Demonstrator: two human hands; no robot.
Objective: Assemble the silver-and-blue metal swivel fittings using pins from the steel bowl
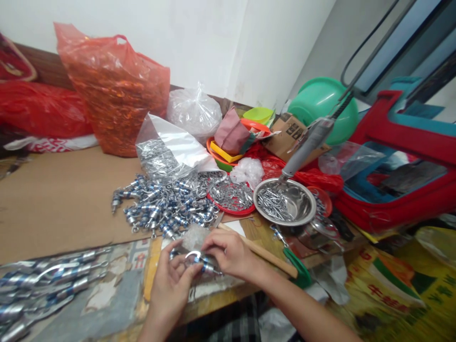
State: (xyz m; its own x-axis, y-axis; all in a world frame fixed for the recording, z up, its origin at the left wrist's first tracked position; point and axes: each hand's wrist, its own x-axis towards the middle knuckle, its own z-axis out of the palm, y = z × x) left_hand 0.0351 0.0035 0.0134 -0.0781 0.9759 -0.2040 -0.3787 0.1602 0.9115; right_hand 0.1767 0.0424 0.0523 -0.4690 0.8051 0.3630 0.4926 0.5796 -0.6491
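My left hand [171, 280] and my right hand [230, 254] meet low in the middle of the head view, both pinched on one small metal fitting [199, 262] with a curved silver hook and a blue-banded barrel. Just beyond them lies a heap of the same blue-and-silver fittings [164, 209] on brown cardboard. At the far left edge lie finished pieces in a row [46, 282]. A steel bowl [301, 206] of small screws sits to the right, with a grey power screwdriver [309, 142] hanging over it.
A red tray of small metal parts [231, 197], clear bags of parts [167, 152], an orange plastic bag [114, 90], a green basin [320, 102], red and teal stools [402, 161] and a wooden-handled tool [263, 256] crowd the surface.
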